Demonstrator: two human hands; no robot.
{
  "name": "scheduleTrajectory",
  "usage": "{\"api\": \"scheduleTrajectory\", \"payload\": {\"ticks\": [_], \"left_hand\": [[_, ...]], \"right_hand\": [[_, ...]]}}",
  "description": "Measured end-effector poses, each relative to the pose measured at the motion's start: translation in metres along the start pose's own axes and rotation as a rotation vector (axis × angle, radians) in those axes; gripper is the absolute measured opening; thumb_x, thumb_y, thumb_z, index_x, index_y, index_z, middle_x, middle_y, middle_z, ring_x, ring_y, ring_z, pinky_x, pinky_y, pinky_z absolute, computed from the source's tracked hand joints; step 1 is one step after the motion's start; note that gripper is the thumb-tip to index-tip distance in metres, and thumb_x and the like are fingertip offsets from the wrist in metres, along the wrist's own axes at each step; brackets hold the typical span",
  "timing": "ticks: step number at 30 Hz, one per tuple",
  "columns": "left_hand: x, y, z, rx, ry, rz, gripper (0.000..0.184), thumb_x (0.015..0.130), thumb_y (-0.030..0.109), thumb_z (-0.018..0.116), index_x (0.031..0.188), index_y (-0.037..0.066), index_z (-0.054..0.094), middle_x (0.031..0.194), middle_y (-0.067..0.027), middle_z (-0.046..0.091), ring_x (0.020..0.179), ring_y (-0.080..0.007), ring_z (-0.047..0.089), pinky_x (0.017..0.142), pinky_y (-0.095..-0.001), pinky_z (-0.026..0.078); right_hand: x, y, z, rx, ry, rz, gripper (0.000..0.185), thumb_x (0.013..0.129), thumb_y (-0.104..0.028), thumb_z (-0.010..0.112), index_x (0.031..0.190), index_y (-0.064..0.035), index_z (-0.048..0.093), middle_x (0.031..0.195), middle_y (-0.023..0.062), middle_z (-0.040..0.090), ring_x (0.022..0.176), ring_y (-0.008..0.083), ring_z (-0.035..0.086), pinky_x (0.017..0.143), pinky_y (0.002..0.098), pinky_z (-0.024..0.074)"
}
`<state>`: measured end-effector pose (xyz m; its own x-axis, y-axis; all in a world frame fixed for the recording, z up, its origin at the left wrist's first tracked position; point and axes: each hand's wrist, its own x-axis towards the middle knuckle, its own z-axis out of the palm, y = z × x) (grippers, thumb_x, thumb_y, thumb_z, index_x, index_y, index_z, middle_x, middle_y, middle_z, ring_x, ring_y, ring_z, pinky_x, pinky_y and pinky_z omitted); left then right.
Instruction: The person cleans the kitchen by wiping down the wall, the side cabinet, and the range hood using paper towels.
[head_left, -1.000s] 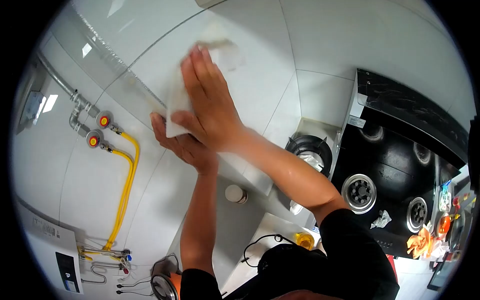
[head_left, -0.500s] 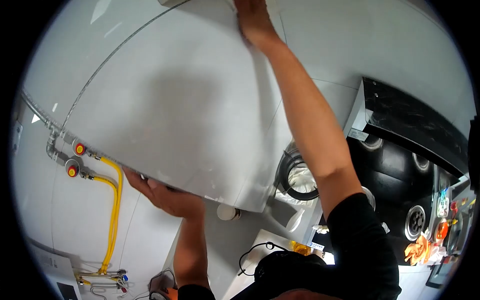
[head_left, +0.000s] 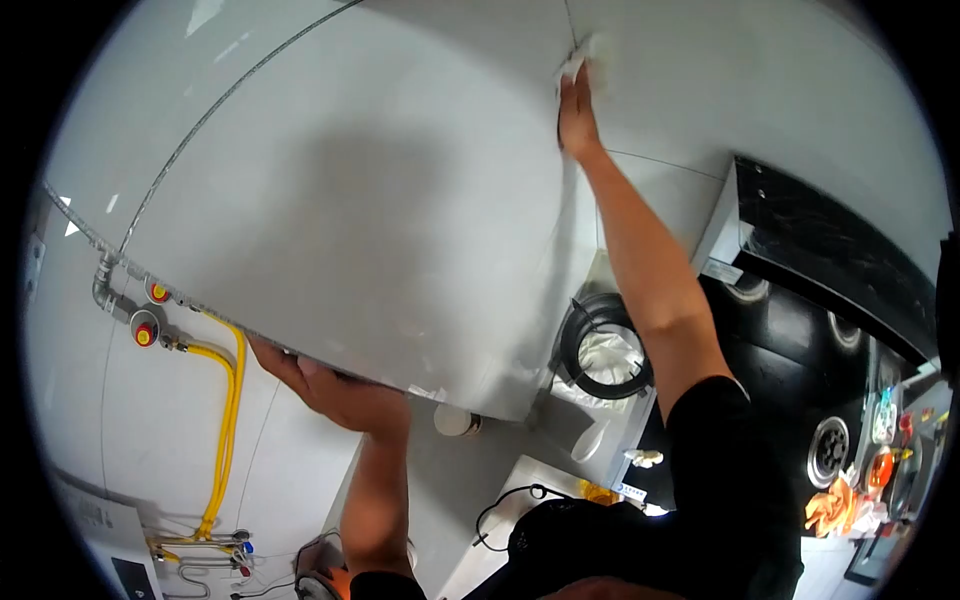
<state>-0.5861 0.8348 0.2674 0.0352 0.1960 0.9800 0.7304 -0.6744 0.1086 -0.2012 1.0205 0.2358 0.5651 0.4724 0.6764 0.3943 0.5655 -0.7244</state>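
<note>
A large pale panel (head_left: pixel 350 250) fills the middle of the view, its lower edge running slantwise down to the right. My left hand (head_left: pixel 335 390) grips that lower edge from below, with some of the fingers hidden by the panel. Farther up, my right hand (head_left: pixel 578 115) reaches past the panel's right edge and presses a white wipe (head_left: pixel 580 65) against the tiled wall (head_left: pixel 690 90). The wipe is somewhat blurred.
Red-handled valves (head_left: pixel 145 333) with yellow hoses (head_left: pixel 228 420) sit at left. A black pot-support ring (head_left: pixel 605 345), a black gas hob (head_left: pixel 780 330), a dark range hood (head_left: pixel 830 255) and an orange cloth (head_left: pixel 832 505) are at right. A white cup (head_left: pixel 455 420) stands under the panel.
My right hand has moved right and slightly down, away from the panel's upper edge, and the white wipe now shows. My left hand stays at the lower edge.
</note>
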Motion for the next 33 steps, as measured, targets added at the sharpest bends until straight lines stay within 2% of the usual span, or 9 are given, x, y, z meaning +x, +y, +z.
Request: {"api": "scheduleTrajectory", "payload": {"ticks": [3, 5, 9, 11, 15, 20, 23, 27, 33], "left_hand": [[0.009, 0.013, 0.007, -0.208, 0.086, -0.224, 0.054, 0.1, 0.035, 0.053, 0.138, -0.003, 0.047, 0.15, -0.0236, 0.039, 0.14, -0.041, 0.038, 0.113, -0.0487, 0.032], [0.014, 0.017, 0.008, -0.3, 0.079, -0.265, 0.058, 0.102, 0.027, 0.025, 0.15, -0.005, 0.033, 0.156, -0.0195, 0.028, 0.141, -0.0313, 0.036, 0.114, -0.0424, 0.029], [0.015, 0.022, 0.005, -0.388, 0.087, -0.298, 0.055, 0.104, 0.027, 0.024, 0.15, -0.004, 0.031, 0.156, -0.0185, 0.028, 0.142, -0.0312, 0.034, 0.117, -0.0413, 0.027], [0.012, 0.017, 0.004, -0.424, 0.073, -0.284, 0.056, 0.104, 0.028, 0.025, 0.152, -0.002, 0.028, 0.157, -0.0174, 0.026, 0.142, -0.0292, 0.033, 0.117, -0.0401, 0.026], [0.011, 0.013, 0.006, -0.369, 0.088, -0.246, 0.057, 0.104, 0.03, 0.026, 0.152, -0.001, 0.029, 0.156, -0.0177, 0.028, 0.14, -0.0284, 0.034, 0.116, -0.0397, 0.027], [0.013, 0.018, 0.005, -0.367, 0.072, -0.302, 0.058, 0.104, 0.032, 0.028, 0.153, 0.001, 0.031, 0.155, -0.0189, 0.029, 0.14, -0.0304, 0.035, 0.114, -0.0406, 0.029], [0.013, 0.02, 0.005, -0.484, 0.099, -0.354, 0.056, 0.104, 0.032, 0.036, 0.151, 0.001, 0.035, 0.155, -0.02, 0.031, 0.141, -0.0341, 0.036, 0.113, -0.0422, 0.033], [0.011, 0.008, 0.01, -0.16, 0.033, -0.162, 0.06, 0.101, 0.029, 0.027, 0.152, -0.004, 0.029, 0.156, -0.0203, 0.027, 0.143, -0.0338, 0.033, 0.118, -0.0461, 0.027], [0.012, 0.015, 0.005, -0.091, 0.004, -0.077, 0.059, 0.102, 0.028, 0.026, 0.149, -0.007, 0.03, 0.154, -0.0205, 0.029, 0.142, -0.0345, 0.035, 0.117, -0.046, 0.03]], "right_hand": [[-0.06, 0.042, -0.003, -0.018, 0.034, 0.089, 0.073, 0.107, -0.044, 0.033, 0.156, 0.0066, 0.013, 0.165, 0.0217, 0.012, 0.154, 0.0297, 0.01, 0.124, 0.0345, 0.0086], [-0.104, 0.047, -0.004, 0.055, 0.046, 0.271, 0.074, 0.106, -0.045, 0.035, 0.154, 0.0075, 0.015, 0.164, 0.0225, 0.016, 0.153, 0.0311, 0.013, 0.123, 0.0355, 0.0114], [-0.174, 0.037, 0.0, 0.213, 0.084, 0.646, 0.074, 0.106, -0.045, 0.039, 0.152, 0.0094, 0.019, 0.161, 0.0239, 0.022, 0.15, 0.034, 0.02, 0.122, 0.0374, 0.017], [-0.178, -0.002, 0.01, 0.138, 0.066, 0.627, 0.071, 0.106, -0.042, 0.04, 0.15, 0.0113, 0.022, 0.159, 0.0263, 0.024, 0.149, 0.0355, 0.021, 0.122, 0.0381, 0.0164], [-0.166, -0.126, 0.042, -0.053, 0.016, 0.226, 0.07, 0.106, -0.037, 0.039, 0.151, 0.0132, 0.018, 0.16, 0.0287, 0.02, 0.151, 0.0381, 0.015, 0.123, 0.0389, 0.0117], [-0.182, -0.254, 0.052, -0.165, -0.215, -0.587, 0.085, 0.088, -0.028, 0.071, 0.148, 0.0119, 0.027, 0.156, 0.0375, 0.019, 0.148, 0.0477, 0.018, 0.12, 0.0487, 0.02], [-0.136, -0.24, 0.042, -0.208, -0.307, -0.405, 0.082, 0.091, -0.032, 0.066, 0.15, 0.0085, 0.026, 0.157, 0.0347, 0.019, 0.149, 0.0444, 0.016, 0.12, 0.0471, 0.0207], [-0.041, -0.088, 0.025, -0.106, -0.061, -0.038, 0.075, 0.104, -0.046, 0.037, 0.156, 0.0042, 0.015, 0.164, 0.024, 0.013, 0.153, 0.0358, 0.01, 0.124, 0.0413, 0.0119], [-0.141, 0.033, 0.02, -0.125, 0.073, 0.493, 0.08, 0.106, -0.053, 0.024, 0.154, 0.01, 0.012, 0.164, 0.0256, 0.009, 0.154, 0.0347, 0.005, 0.125, 0.0383, 0.0042]]}}
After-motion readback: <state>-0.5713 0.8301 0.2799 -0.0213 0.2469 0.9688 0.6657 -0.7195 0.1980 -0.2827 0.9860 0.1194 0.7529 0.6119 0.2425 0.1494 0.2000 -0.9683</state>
